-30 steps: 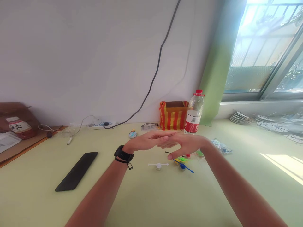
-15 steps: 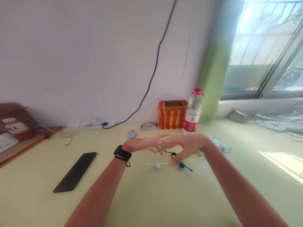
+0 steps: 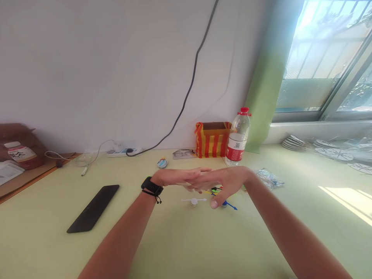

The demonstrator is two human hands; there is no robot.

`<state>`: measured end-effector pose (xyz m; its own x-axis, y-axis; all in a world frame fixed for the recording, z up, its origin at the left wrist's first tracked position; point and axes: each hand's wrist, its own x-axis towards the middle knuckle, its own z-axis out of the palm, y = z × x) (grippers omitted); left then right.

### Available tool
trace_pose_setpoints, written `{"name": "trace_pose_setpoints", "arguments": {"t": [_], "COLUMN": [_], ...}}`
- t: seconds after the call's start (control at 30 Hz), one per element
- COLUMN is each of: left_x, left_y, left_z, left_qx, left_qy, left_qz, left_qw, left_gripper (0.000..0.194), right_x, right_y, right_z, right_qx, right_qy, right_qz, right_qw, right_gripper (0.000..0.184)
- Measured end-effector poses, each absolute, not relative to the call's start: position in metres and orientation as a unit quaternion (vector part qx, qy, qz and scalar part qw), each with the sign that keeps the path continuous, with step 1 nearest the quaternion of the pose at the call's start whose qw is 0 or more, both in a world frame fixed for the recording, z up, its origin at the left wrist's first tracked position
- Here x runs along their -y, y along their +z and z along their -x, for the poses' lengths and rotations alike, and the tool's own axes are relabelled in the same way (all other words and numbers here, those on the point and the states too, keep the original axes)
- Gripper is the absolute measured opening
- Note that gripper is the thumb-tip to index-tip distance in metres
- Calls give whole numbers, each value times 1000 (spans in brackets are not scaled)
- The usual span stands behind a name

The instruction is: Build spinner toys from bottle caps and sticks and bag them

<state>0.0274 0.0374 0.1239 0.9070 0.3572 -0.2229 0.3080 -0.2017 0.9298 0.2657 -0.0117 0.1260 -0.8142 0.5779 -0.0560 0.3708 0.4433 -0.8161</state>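
My left hand (image 3: 177,177), with a black watch (image 3: 151,186) and cord on its wrist, reaches inward with fingers stretched out. My right hand (image 3: 231,179) comes from the other side, its fingers overlapping the left ones and its thumb pointing down. Neither hand holds anything that I can see. Below them on the table lies a white arrow spinner (image 3: 194,202). A blue arrow spinner (image 3: 231,206) is partly behind my right thumb. Black and yellow pieces of similar kind show behind it, mostly hidden by the right hand.
Behind the hands stand a red-and-yellow striped box (image 3: 213,141) and a clear bottle (image 3: 237,139) with a red cap. A black flat slab (image 3: 94,209) lies left. Glasses (image 3: 184,154), a small round tin (image 3: 162,163) and a plastic packet (image 3: 269,178) are also on the table (image 3: 186,248).
The fingers of both hands have slid over each other, now overlapping more. My right thumb has dropped in front of the blue spinner. The spinners stay where they were.
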Motion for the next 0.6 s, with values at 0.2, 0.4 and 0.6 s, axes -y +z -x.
{"name": "trace_pose_setpoints", "arguments": {"t": [0.2, 0.4, 0.6], "left_x": [-33, -15, -21], "left_y": [140, 132, 107], "left_z": [-35, -54, -67], "left_qx": [-276, -246, -231], "left_qy": [396, 292, 284], "left_qz": [-826, -921, -930], "left_qw": [291, 76, -13], "left_gripper": [52, 103, 101], "right_x": [-3, -16, -14], "right_y": [122, 118, 122], "right_z": [-281, -275, -265], "right_qx": [741, 587, 537], "right_qy": [522, 681, 721], "right_qz": [379, 320, 305], "right_qw": [185, 298, 313], "right_gripper": [74, 83, 78]}}
